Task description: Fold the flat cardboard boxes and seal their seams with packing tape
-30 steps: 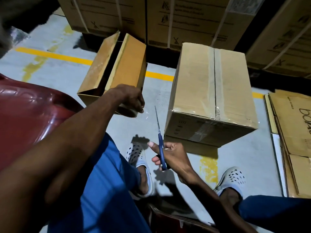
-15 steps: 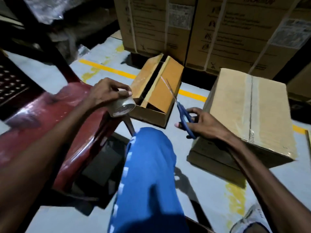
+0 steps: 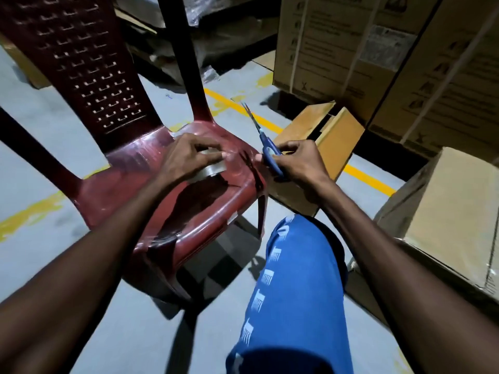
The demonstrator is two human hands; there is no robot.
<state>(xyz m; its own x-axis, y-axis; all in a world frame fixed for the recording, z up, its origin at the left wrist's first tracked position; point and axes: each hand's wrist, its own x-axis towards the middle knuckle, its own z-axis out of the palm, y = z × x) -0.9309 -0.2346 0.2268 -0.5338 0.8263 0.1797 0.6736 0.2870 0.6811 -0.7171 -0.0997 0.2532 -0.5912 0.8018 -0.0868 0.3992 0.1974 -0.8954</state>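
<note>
- Both hands have swung left, over the red chair (image 3: 129, 168).
- Left hand (image 3: 186, 157) grips the tape roll (image 3: 212, 170) on the seat; right hand (image 3: 294, 160) pinches the scissors (image 3: 266, 147), blades up.
- Open box (image 3: 324, 136) waits just right; taped box (image 3: 453, 211) near right.
- Best to find the tape's end, pull it straight, keep blades clear.

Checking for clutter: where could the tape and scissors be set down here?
The chair seat around the left hand and tape is bare, as is floor left of it. Right side is crowded: the open box and taped box.

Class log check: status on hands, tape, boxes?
Left hand grips tape over chair. Right hand holds scissors. Open box untaped, nothing blocking.
</note>
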